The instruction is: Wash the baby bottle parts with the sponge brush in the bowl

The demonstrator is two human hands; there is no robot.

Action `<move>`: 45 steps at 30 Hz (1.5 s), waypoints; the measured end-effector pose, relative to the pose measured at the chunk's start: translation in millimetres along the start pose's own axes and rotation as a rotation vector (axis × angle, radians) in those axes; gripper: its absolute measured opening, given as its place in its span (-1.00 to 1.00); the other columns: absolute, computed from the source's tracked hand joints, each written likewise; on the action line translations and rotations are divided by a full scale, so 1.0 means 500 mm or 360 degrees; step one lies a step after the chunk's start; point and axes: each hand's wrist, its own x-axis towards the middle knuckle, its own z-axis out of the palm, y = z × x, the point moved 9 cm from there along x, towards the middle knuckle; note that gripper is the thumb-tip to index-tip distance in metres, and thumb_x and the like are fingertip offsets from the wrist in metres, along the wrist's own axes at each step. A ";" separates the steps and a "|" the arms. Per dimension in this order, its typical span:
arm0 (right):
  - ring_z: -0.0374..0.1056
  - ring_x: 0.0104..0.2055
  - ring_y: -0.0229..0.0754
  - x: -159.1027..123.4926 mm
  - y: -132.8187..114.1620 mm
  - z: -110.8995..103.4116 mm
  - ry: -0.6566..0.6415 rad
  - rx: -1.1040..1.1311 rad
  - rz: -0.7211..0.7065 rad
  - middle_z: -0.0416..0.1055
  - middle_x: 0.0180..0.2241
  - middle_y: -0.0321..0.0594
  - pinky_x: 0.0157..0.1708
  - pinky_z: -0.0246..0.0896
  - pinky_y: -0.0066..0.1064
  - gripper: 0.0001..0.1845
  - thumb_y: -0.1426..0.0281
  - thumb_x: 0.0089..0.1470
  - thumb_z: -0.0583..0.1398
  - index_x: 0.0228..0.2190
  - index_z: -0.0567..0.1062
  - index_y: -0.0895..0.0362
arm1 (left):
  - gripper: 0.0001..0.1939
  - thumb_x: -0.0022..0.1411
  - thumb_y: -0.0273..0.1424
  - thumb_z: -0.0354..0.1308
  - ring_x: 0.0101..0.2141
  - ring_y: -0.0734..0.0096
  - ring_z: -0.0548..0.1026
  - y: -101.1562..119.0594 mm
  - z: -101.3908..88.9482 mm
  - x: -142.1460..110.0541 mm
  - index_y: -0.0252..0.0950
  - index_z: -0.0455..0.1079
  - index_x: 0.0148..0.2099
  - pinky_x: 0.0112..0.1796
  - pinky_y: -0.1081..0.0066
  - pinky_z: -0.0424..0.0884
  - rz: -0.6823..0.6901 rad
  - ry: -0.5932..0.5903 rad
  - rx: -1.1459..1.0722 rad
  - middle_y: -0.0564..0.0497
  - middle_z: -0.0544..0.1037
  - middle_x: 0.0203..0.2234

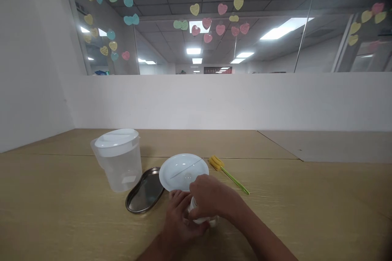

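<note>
My left hand [180, 218] is wrapped round a small clear container with a white top [200, 220], close to the front of the table. From above and the right, my right hand [211, 197] curls its closed fingers over the white top. Both hands cover most of the container, so its full shape and contents are hidden. Just beyond my hands lies a shallow white bowl [171, 171], with a thin straight rod [186, 168] across it. A kidney-shaped metal tray [147, 193] is left of the bowl, its end close against the rim.
A large translucent plastic pitcher [122, 169] with a white lid stands at the left. To the right of the bowl lies a yellow sponge brush [231, 177] with a green handle. Behind the wooden table [290, 212] rises a white wall [183, 102] below a window.
</note>
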 end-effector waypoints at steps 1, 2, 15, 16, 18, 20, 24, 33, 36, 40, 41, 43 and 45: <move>0.37 -0.42 -0.07 0.000 -0.001 0.001 0.0024 0.0012 -0.0062 0.48 -0.45 -0.04 -0.56 0.04 -0.43 -0.71 0.28 -0.23 0.29 -0.43 0.53 0.23 | -0.62 0.00 -0.12 0.12 -0.37 0.25 0.43 -0.001 0.002 -0.001 -0.31 0.38 -0.22 -0.31 0.25 0.31 0.0007 -0.0013 -0.0009 -0.08 0.49 -0.40; 0.37 -0.42 -0.07 0.001 -0.003 0.001 0.0054 0.0027 -0.0135 0.48 -0.43 -0.06 -0.56 0.03 -0.43 -0.67 0.29 -0.28 0.32 -0.41 0.52 0.22 | -0.60 0.00 -0.11 0.12 -0.36 0.24 0.44 -0.001 0.003 -0.001 -0.31 0.38 -0.22 -0.30 0.24 0.31 0.0025 -0.0013 -0.0018 -0.08 0.50 -0.39; 0.28 -0.51 -0.20 -0.026 0.068 -0.033 0.0118 0.0207 0.0236 0.42 -0.52 -0.13 -0.61 -0.15 -0.44 -0.46 -0.02 0.00 0.08 -0.46 0.53 0.22 | -0.50 0.05 0.00 0.08 -0.36 0.28 0.40 -0.005 0.017 -0.010 -0.30 0.36 -0.14 -0.33 0.30 0.28 -0.0056 -0.0157 0.0012 -0.07 0.48 -0.37; 0.26 -0.52 -0.22 -0.029 0.066 -0.035 0.0101 0.0174 0.0228 0.41 -0.55 -0.14 -0.61 -0.16 -0.44 -0.46 0.00 0.04 0.06 -0.47 0.52 0.22 | -0.50 0.04 0.00 0.09 -0.35 0.27 0.40 -0.009 0.019 -0.013 -0.30 0.36 -0.13 -0.31 0.29 0.28 -0.0073 -0.0173 0.0016 -0.08 0.47 -0.36; 0.24 -0.53 -0.25 -0.031 0.057 -0.036 0.0064 0.0129 0.0163 0.39 -0.56 -0.16 -0.61 -0.16 -0.44 -0.52 0.07 0.08 0.07 -0.46 0.51 0.23 | -0.50 0.04 -0.02 0.11 -0.33 0.26 0.39 -0.014 0.022 -0.017 -0.30 0.35 -0.12 -0.29 0.27 0.27 -0.0101 -0.0190 0.0001 -0.07 0.47 -0.33; 0.22 -0.53 -0.26 -0.030 0.050 -0.037 0.0068 0.0092 0.0095 0.39 -0.55 -0.17 -0.60 -0.17 -0.45 -0.61 0.16 0.08 0.09 -0.45 0.51 0.22 | -0.51 0.05 -0.03 0.11 -0.32 0.25 0.39 -0.015 0.023 -0.019 -0.29 0.34 -0.11 -0.28 0.27 0.26 -0.0112 -0.0187 -0.0026 -0.07 0.47 -0.32; 0.20 -0.52 -0.29 -0.031 0.050 -0.033 0.0065 0.0071 -0.0004 0.40 -0.52 -0.18 -0.59 -0.17 -0.46 -0.73 0.27 0.03 0.13 -0.48 0.49 0.22 | -0.51 0.05 -0.03 0.12 -0.30 0.25 0.39 -0.013 0.025 -0.014 -0.29 0.34 -0.10 -0.27 0.26 0.27 -0.0128 -0.0216 -0.0047 -0.07 0.48 -0.30; 0.14 -0.51 -0.39 -0.037 0.055 -0.042 0.0097 0.0397 -0.0227 0.37 -0.52 -0.32 -0.54 -0.07 -0.54 -0.93 0.52 -0.10 0.16 -0.53 0.45 0.19 | -0.51 0.05 -0.04 0.14 -0.29 0.24 0.41 -0.006 0.017 -0.002 -0.31 0.33 -0.11 -0.28 0.28 0.28 -0.0088 -0.0202 -0.0022 -0.09 0.49 -0.29; 0.20 -0.49 -0.40 -0.029 0.059 -0.039 0.0073 0.0529 -0.0299 0.40 -0.50 -0.33 -0.52 -0.02 -0.57 -0.90 0.56 -0.12 0.18 -0.48 0.50 0.19 | -0.51 0.05 -0.04 0.13 -0.32 0.26 0.41 -0.013 0.020 -0.004 -0.30 0.32 -0.11 -0.28 0.29 0.27 -0.0107 -0.0225 -0.0027 -0.08 0.49 -0.30; 0.29 -0.44 -0.36 -0.018 0.065 -0.034 0.0041 0.0635 -0.0349 0.45 -0.45 -0.29 -0.48 0.08 -0.58 -0.80 0.58 -0.13 0.20 -0.38 0.55 0.19 | -0.51 0.04 -0.05 0.15 -0.31 0.25 0.40 -0.018 0.023 -0.008 -0.29 0.29 -0.09 -0.27 0.28 0.27 -0.0095 -0.0238 -0.0053 -0.07 0.48 -0.30; 0.30 -0.43 -0.35 -0.016 0.066 -0.034 0.0036 0.0646 -0.0350 0.46 -0.44 -0.27 -0.48 0.10 -0.57 -0.78 0.58 -0.13 0.20 -0.36 0.56 0.19 | -0.50 0.04 -0.06 0.15 -0.31 0.25 0.40 -0.019 0.023 -0.010 -0.29 0.27 -0.07 -0.27 0.27 0.27 -0.0101 -0.0234 -0.0055 -0.07 0.48 -0.29; 0.33 -0.41 -0.33 -0.016 0.066 -0.038 0.0055 0.0669 -0.0383 0.48 -0.41 -0.26 -0.45 0.13 -0.57 -0.75 0.62 -0.13 0.18 -0.36 0.57 0.18 | -0.48 0.03 -0.09 0.17 -0.31 0.26 0.40 -0.020 0.021 -0.013 -0.28 0.23 -0.03 -0.27 0.27 0.28 -0.0106 -0.0215 -0.0049 -0.06 0.47 -0.29; 0.34 -0.38 -0.33 -0.020 0.062 -0.050 0.0109 0.0710 -0.0472 0.49 -0.37 -0.26 -0.41 0.15 -0.57 -0.71 0.66 -0.11 0.14 -0.39 0.58 0.17 | -0.45 0.03 -0.13 0.17 -0.32 0.26 0.39 -0.020 0.017 -0.017 -0.29 0.19 0.01 -0.26 0.27 0.28 -0.0109 -0.0190 -0.0042 -0.05 0.46 -0.31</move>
